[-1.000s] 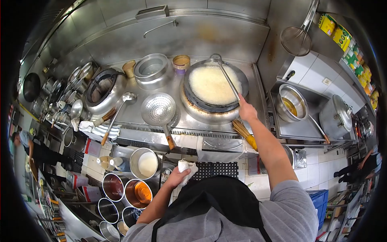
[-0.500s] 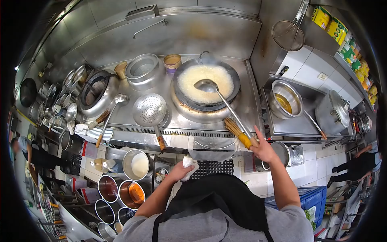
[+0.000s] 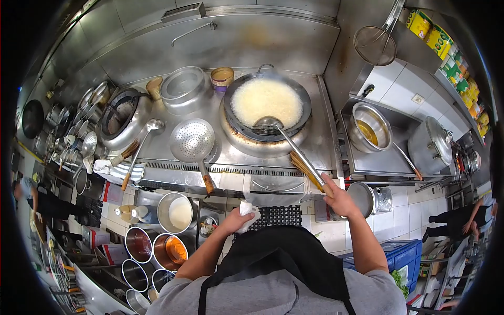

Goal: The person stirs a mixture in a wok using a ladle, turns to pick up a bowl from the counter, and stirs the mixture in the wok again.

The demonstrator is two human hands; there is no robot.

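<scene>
My right hand point(image 3: 340, 202) is closed around the wooden end of a long steel ladle point(image 3: 298, 149). The ladle's bowl rests at the near rim of a dark wok point(image 3: 228, 112), which holds pale, foaming liquid point(image 3: 266, 101). Under the ladle's handle, a bamboo brush point(image 3: 303, 169) lies at the stove's front edge, partly covered. My left hand point(image 3: 231, 221) grips a bunched white cloth point(image 3: 247, 211) in front of my apron, away from the stove. Left of the wok, a perforated skimmer point(image 3: 192, 139) lies on the steel stove top with its handle over the edge.
A second ladle point(image 3: 154, 125), a lidded pot point(image 3: 184, 90) and another wok burner point(image 3: 124, 118) occupy the left side. Several pots, including one of white powder or liquid point(image 3: 179, 215), stand lower left. On the right are a bowl of oil point(image 3: 371, 131) and a tall pot point(image 3: 431, 144). People stand at both sides.
The ladle's bowl has moved from the middle of the wok back to its near rim. My right hand has come slightly lower with it. My left hand has barely moved.
</scene>
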